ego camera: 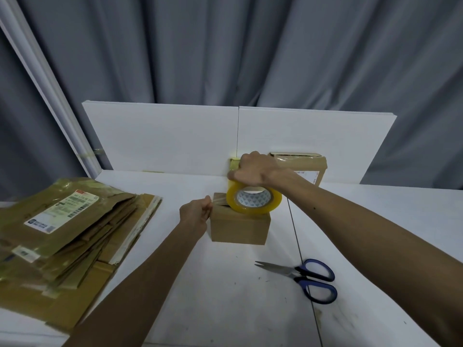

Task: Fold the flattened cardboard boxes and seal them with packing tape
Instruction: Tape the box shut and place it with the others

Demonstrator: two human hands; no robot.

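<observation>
**A:** Box first. Where's it sitting?

**B:** Box (pixel 240 227) is sitting mid-table (pixel 225 296), folded up, top flaps down. Roll (pixel 254 200) is standing on edge on its top, toward the right end.

**A:** Hands?

**B:** Right hand (pixel 253 171) is gripping the roll from above, fingers wrapping over the rim. Left hand (pixel 198 211) is sitting at the box's top-left edge, fingers curled together, pinching the tape (pixel 220 199) end. A short clear strip is running from there to the roll, across the top.

**A:** Step?

**B:** I'm reading it as taping the top seam, early on. The strip isn't cut yet.

**A:** How's it going to handle?

**B:** The box is looking empty, light, thin card. It's probably going to slide or dent when the roll pulls. I'm guessing the best hold is at the top edge or corners, where the walls are backing the card, not mid-flap. Tape is thin and sticky and folds onto itself if it's going slack, so tension matters. The roll is rigid, and the rim grip is looking fine.

**A:** Around it?

**B:** Stack (pixel 70 234) of flat boxes is lying at the left, well apart. Scissors (pixel 300 276) are lying near-right, blades pointing left, nothing touching them. Back box (pixel 300 166) is standing against the white boards (pixel 162 136), partly hiding behind the right hand. Grey curtain (pixel 225 46) is hanging behind everything.
</observation>
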